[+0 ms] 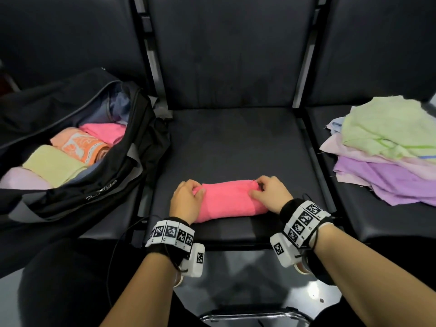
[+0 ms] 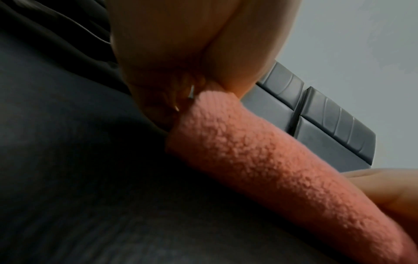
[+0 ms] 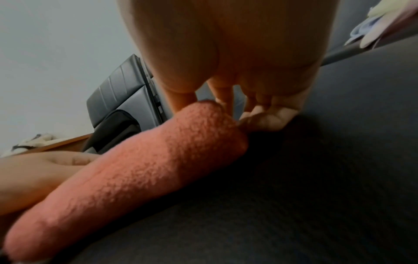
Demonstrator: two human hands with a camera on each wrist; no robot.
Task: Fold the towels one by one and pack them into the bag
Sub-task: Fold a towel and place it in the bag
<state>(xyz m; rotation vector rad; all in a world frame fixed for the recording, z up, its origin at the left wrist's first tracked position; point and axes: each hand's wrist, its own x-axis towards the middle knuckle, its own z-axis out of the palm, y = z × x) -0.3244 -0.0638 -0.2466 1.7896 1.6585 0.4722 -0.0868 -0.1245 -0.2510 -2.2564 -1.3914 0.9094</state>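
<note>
A pink towel [image 1: 228, 200], rolled into a thick cylinder, lies across the front of the middle black seat [image 1: 236, 142]. My left hand [image 1: 188, 197] grips its left end with curled fingers, and my right hand [image 1: 266, 191] grips its right end. The left wrist view has the pink towel [image 2: 271, 169] running from my fingers [image 2: 226, 62] toward the other hand. In the right wrist view the pink towel [image 3: 147, 169] lies on the seat under my fingers [image 3: 264, 116]. An open black bag [image 1: 77, 147] on the left seat holds several rolled towels.
A loose pile of towels [image 1: 389, 149] in green, pink, purple and pale blue lies on the right seat. Metal seat frames [image 1: 304, 67] separate the three seats. Backrests rise behind them. A cable [image 1: 118, 246] hangs from my left wristband.
</note>
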